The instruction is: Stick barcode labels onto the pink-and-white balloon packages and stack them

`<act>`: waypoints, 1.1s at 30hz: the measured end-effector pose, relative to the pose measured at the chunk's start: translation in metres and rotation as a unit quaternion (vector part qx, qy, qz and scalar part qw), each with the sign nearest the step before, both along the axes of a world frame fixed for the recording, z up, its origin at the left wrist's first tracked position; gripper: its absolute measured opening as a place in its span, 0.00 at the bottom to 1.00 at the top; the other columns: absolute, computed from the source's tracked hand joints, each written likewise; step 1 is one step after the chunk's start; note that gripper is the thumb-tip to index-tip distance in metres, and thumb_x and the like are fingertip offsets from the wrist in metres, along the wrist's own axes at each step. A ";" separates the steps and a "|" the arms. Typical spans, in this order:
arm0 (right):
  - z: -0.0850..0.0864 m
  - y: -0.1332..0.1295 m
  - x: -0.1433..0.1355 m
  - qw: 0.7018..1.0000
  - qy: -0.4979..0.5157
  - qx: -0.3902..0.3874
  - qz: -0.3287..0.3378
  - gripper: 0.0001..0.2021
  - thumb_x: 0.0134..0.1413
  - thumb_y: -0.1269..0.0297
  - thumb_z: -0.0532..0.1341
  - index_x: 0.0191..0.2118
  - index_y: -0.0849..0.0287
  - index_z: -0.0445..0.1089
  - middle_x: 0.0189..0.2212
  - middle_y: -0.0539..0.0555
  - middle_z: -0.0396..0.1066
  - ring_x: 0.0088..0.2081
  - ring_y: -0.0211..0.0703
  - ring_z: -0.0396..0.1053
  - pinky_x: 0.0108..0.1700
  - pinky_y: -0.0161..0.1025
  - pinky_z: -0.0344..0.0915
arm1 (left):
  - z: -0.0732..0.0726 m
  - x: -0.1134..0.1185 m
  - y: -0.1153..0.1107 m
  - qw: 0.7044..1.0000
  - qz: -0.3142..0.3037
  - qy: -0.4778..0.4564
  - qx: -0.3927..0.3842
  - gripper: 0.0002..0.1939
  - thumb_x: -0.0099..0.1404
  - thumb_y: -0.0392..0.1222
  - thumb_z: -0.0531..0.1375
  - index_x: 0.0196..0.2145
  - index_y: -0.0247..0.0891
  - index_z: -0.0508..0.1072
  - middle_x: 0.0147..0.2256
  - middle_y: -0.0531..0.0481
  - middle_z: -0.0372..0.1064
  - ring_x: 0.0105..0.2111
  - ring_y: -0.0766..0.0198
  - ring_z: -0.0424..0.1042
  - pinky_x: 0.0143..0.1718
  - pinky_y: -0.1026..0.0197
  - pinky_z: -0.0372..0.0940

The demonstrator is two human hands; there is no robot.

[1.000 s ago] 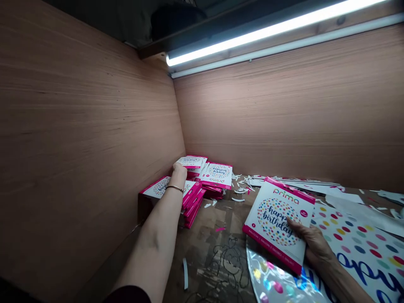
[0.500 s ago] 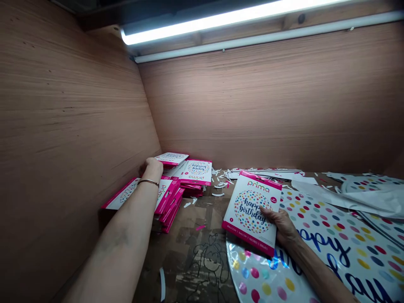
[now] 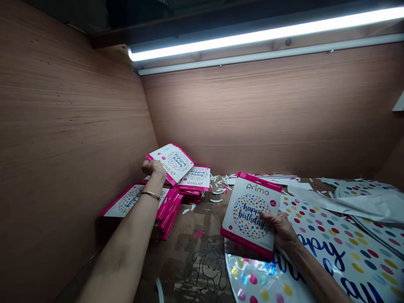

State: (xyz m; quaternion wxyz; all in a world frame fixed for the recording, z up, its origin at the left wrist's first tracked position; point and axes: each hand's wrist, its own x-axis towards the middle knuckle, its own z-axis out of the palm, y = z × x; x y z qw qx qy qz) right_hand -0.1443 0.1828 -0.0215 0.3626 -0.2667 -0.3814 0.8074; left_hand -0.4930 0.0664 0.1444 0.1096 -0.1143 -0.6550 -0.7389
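At the back left, my left hand (image 3: 154,168) is closed on the edge of some white and pink balloon packets (image 3: 176,163), which are raised and tilted above the piles. Below it lie more stacked packets (image 3: 167,214), and others (image 3: 197,176) sit just to the right. My right hand (image 3: 280,227) grips a "prima happy birthday" balloon packet (image 3: 249,210), thumb across its printed front and fingers hidden behind. That packet is held over the large dotted foil balloons (image 3: 318,235) lying flat on the right.
Brown taped cardboard (image 3: 189,261) covers the work surface, with paper scraps (image 3: 217,191) scattered towards the back. A white sheet (image 3: 356,202) lies over the balloons. Wooden walls (image 3: 78,126) enclose the left and back, and a bright tube light (image 3: 252,38) runs overhead.
My left hand has lifted and tilted the packets at the back left so their printed front faces me more. My right hand keeps its packet in nearly the same spot.
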 end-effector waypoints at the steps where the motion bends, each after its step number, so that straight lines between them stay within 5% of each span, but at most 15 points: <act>1: 0.009 0.000 0.003 0.999 0.007 0.034 0.003 0.13 0.30 0.69 0.71 0.30 0.63 0.74 0.27 0.56 0.75 0.32 0.52 0.73 0.40 0.48 0.69 | 0.005 0.007 -0.002 1.000 -0.006 0.002 0.004 0.11 0.63 0.41 0.55 0.42 0.33 0.66 0.39 0.47 0.66 0.35 0.64 0.68 0.33 0.58 0.67; 6: 0.083 -0.029 0.023 0.960 0.001 0.277 0.047 0.17 0.28 0.75 0.70 0.33 0.58 0.76 0.39 0.55 0.74 0.49 0.57 0.64 0.48 0.48 0.65 | 0.023 0.078 -0.028 0.980 -0.188 0.041 -0.043 0.09 0.45 0.30 0.63 0.26 0.32 0.67 0.22 0.56 0.65 0.21 0.69 0.64 0.23 0.66 0.63; 9: 0.120 -0.058 0.035 0.912 -0.029 0.408 0.034 0.24 0.25 0.78 0.70 0.36 0.53 0.75 0.49 0.51 0.67 0.57 0.57 0.54 0.53 0.47 0.60 | 0.024 0.141 -0.048 0.936 -0.332 0.052 -0.106 0.09 0.37 0.29 0.63 0.20 0.32 0.68 0.17 0.57 0.63 0.17 0.68 0.63 0.18 0.67 0.59; 11: 0.129 -0.073 0.044 0.899 -0.044 0.433 0.055 0.19 0.27 0.76 0.69 0.33 0.54 0.76 0.47 0.51 0.69 0.53 0.57 0.60 0.49 0.45 0.64 | 0.025 0.180 -0.058 0.897 -0.406 0.085 -0.155 0.07 0.36 0.28 0.62 0.18 0.33 0.68 0.15 0.58 0.61 0.17 0.67 0.63 0.16 0.68 0.56; 13: 0.126 -0.081 0.056 0.908 -0.053 0.408 0.076 0.13 0.30 0.74 0.69 0.30 0.56 0.77 0.37 0.52 0.74 0.41 0.54 0.70 0.40 0.42 0.69 | 0.027 0.212 -0.064 0.850 -0.463 0.153 -0.199 0.04 0.39 0.29 0.60 0.17 0.33 0.68 0.15 0.58 0.58 0.17 0.68 0.61 0.16 0.70 0.52; 16: 0.108 -0.086 0.079 0.937 -0.056 0.340 0.048 0.15 0.27 0.75 0.69 0.29 0.58 0.77 0.25 0.51 0.75 0.28 0.48 0.72 0.32 0.40 0.71 | 0.030 0.248 -0.061 0.783 -0.534 0.203 -0.245 0.04 0.45 0.31 0.56 0.17 0.33 0.69 0.14 0.58 0.57 0.17 0.71 0.58 0.16 0.70 0.50; 22: 0.066 -0.086 0.119 0.971 -0.039 0.232 -0.040 0.14 0.25 0.76 0.70 0.27 0.59 0.75 0.26 0.51 0.75 0.29 0.49 0.72 0.34 0.43 0.71 | 0.037 0.284 -0.031 0.654 -0.687 0.091 -0.302 0.07 0.49 0.38 0.60 0.22 0.30 0.73 0.14 0.56 0.60 0.12 0.72 0.52 0.14 0.68 0.46; 24: 0.058 -0.085 0.124 0.975 -0.035 0.206 -0.069 0.14 0.24 0.75 0.70 0.27 0.60 0.75 0.27 0.52 0.75 0.29 0.49 0.72 0.33 0.43 0.71 | 0.035 0.277 -0.030 0.653 -0.696 0.046 -0.294 0.12 0.49 0.44 0.62 0.26 0.30 0.74 0.16 0.52 0.64 0.14 0.71 0.56 0.15 0.67 0.49; 26: 0.053 -0.082 0.126 0.979 -0.027 0.186 -0.083 0.15 0.24 0.73 0.71 0.28 0.60 0.75 0.26 0.52 0.75 0.28 0.49 0.72 0.33 0.43 0.71 | 0.022 0.261 -0.037 0.688 -0.693 0.001 -0.214 0.22 0.49 0.54 0.62 0.33 0.32 0.74 0.26 0.45 0.70 0.23 0.65 0.66 0.22 0.65 0.58; 29: 0.049 -0.080 0.124 0.980 -0.014 0.184 -0.072 0.15 0.26 0.71 0.71 0.29 0.60 0.74 0.25 0.51 0.75 0.28 0.50 0.72 0.32 0.44 0.70 | -0.026 0.239 -0.062 0.736 -0.674 -0.037 -0.055 0.36 0.41 0.65 0.62 0.41 0.37 0.72 0.39 0.40 0.70 0.40 0.53 0.68 0.36 0.58 0.64; 33: 0.045 -0.083 0.110 0.974 -0.014 0.216 -0.061 0.16 0.31 0.69 0.69 0.33 0.60 0.70 0.29 0.51 0.74 0.31 0.48 0.71 0.34 0.42 0.69 | -0.100 0.251 -0.085 0.733 -0.670 -0.077 -0.091 0.22 0.40 0.47 0.68 0.35 0.37 0.75 0.34 0.44 0.73 0.35 0.53 0.70 0.34 0.56 0.65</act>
